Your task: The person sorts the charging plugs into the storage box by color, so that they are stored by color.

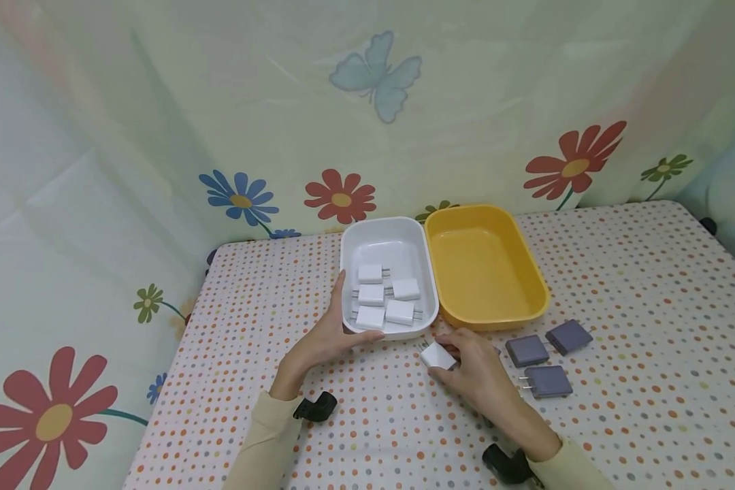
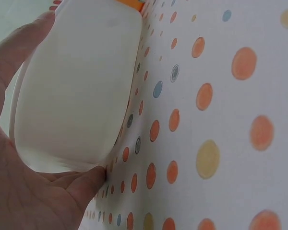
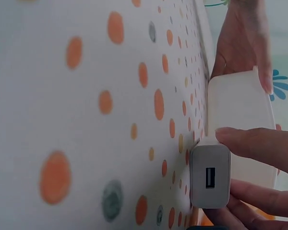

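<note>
My left hand grips the near left corner of a white plastic tray, thumb along the front rim and fingers at the left side. Several white USB wall chargers lie flat inside that tray. Between thumb and fingers, my right hand pinches another white charger, just in front of the tray's near right corner. Its prongs point toward the tray in the head view, while its USB port faces the right wrist camera.
A yellow tray stands against the white one's right side, with nothing in it. Purple-grey chargers lie on the dotted tablecloth to the right of my right hand. Behind the table hangs a flowered curtain.
</note>
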Available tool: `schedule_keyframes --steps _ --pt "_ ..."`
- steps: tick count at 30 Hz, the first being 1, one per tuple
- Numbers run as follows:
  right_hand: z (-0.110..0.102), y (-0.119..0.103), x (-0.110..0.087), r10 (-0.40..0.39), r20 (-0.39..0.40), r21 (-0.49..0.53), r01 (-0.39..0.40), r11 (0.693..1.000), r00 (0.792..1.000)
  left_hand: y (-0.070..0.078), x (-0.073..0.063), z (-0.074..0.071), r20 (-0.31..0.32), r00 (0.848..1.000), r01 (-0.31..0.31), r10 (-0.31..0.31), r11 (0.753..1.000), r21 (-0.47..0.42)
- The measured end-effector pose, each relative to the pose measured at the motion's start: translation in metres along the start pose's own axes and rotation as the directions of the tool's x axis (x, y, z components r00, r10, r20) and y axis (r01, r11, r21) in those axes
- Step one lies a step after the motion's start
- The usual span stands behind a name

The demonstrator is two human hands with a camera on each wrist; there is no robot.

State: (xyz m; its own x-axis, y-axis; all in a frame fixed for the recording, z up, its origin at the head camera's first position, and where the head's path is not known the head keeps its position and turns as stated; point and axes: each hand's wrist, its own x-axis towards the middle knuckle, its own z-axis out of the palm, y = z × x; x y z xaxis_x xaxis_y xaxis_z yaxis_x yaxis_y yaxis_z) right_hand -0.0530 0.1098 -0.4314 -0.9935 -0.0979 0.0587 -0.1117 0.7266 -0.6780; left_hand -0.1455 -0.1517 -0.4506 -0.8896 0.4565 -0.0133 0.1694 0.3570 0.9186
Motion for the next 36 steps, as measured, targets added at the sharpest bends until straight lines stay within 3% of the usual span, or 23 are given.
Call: schedule_keyframes --steps 7,16,22,27,31,36 --pt "-0.001 -0.001 0.005 0.012 0.042 -0.039 -0.01 0.999 0.999 0.001 0.0 -0.001 0.004 1.0 -0.002 0.002 1.0 0.004" --pt "-0.001 -0.003 0.01 -0.005 0.035 -0.096 0.008 0.995 0.999 0.004 -0.001 -0.002 0.01 1.0 0.016 -0.016 1.0 0.0" --pt "-0.002 -0.005 0.01 0.0 0.038 -0.086 0.003 0.996 0.999 0.005 -0.002 -0.001 0.009 1.0 0.028 -0.028 1.0 -0.004" --pt "-0.006 -0.011 0.008 0.021 0.067 -0.019 -0.02 1.0 0.998 0.006 -0.002 -0.001 0.0 1.0 0.03 -0.03 1.0 -0.001" --pt "-0.017 -0.022 0.001 0.03 0.093 0.021 -0.032 0.999 0.995 0.005 -0.002 0.0 0.01 1.0 0.015 -0.015 1.0 -0.008" --pt "-0.043 -0.045 0.004 -0.069 0.052 0.03 0.068 0.997 0.996 0.001 -0.002 0.0 -0.007 1.0 0.008 -0.008 1.0 -0.006"
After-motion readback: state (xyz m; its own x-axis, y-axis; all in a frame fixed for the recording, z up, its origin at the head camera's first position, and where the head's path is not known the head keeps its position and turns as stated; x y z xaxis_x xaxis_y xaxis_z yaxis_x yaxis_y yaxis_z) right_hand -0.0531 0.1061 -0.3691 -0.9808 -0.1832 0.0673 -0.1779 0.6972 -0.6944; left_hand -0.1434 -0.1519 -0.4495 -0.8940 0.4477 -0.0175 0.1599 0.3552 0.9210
